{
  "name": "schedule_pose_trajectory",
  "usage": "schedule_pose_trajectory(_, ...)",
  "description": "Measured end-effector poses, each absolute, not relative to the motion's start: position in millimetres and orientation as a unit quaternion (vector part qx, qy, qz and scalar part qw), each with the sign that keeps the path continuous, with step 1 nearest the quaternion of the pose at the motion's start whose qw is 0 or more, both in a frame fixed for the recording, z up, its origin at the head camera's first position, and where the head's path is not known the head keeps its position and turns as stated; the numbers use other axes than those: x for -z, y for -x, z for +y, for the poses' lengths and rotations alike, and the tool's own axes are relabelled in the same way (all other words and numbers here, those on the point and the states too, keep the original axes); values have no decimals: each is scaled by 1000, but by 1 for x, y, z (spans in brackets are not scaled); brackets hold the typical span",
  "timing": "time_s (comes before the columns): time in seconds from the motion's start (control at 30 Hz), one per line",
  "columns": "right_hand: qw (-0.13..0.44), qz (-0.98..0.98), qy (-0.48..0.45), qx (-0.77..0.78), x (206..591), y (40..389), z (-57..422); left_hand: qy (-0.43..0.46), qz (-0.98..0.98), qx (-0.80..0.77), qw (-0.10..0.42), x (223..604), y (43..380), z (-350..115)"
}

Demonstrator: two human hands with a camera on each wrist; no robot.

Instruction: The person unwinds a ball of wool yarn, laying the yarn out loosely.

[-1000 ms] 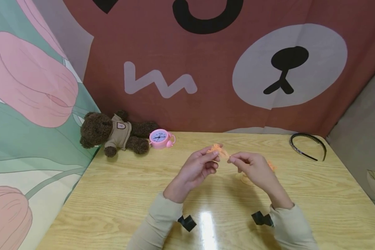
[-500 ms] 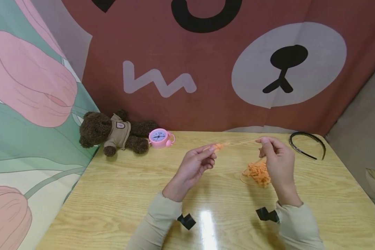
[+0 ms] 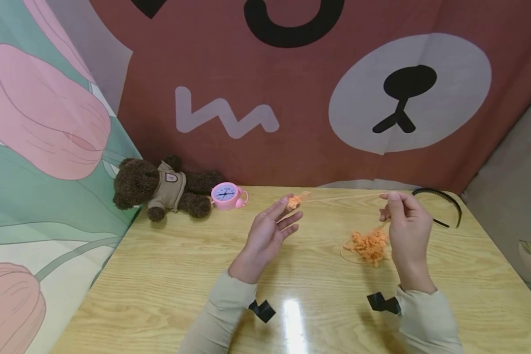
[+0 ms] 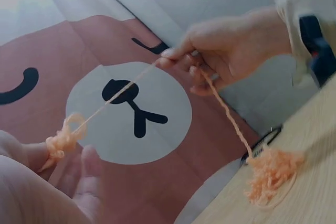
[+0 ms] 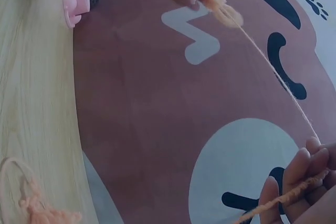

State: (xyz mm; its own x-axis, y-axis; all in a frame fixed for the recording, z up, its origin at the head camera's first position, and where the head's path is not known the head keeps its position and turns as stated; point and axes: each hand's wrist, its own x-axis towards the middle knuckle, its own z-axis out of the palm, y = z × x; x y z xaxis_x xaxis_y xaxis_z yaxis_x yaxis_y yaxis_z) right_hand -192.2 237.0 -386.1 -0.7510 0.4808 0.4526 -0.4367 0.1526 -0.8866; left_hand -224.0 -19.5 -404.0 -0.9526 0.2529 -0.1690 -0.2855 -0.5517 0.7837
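My left hand (image 3: 265,235) pinches a small knotted clump of orange yarn (image 3: 294,202) between thumb and fingertips, its other fingers spread loosely. From that clump a taut strand of yarn (image 4: 119,92) runs to my right hand (image 3: 409,221), which pinches it between thumb and forefinger. In the left wrist view, a thicker, crinkled length of yarn (image 4: 229,113) hangs from the right hand's lower fingers. It leads down to a tangled orange yarn pile (image 3: 369,246) lying on the table, with a thin loop beside it. Both hands are raised above the tabletop.
A brown teddy bear (image 3: 170,187) in a beige shirt lies at the back left, with a pink alarm clock (image 3: 226,195) by its legs. Behind the right hand lies a black headband (image 3: 452,201). A printed cloth (image 3: 301,108) hangs along the table's (image 3: 159,295) back edge.
My right hand has moved from beside the left hand out to the right, drawing the strand long and straight. The yarn pile behind it has come into view. My left hand has shifted slightly left.
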Motion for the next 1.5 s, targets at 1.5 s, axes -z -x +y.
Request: schedule_pose_trajectory(1.5, 299, -858, -177, -378, 405, 181, 176, -70, 577, -803, 130, 399, 210, -3)
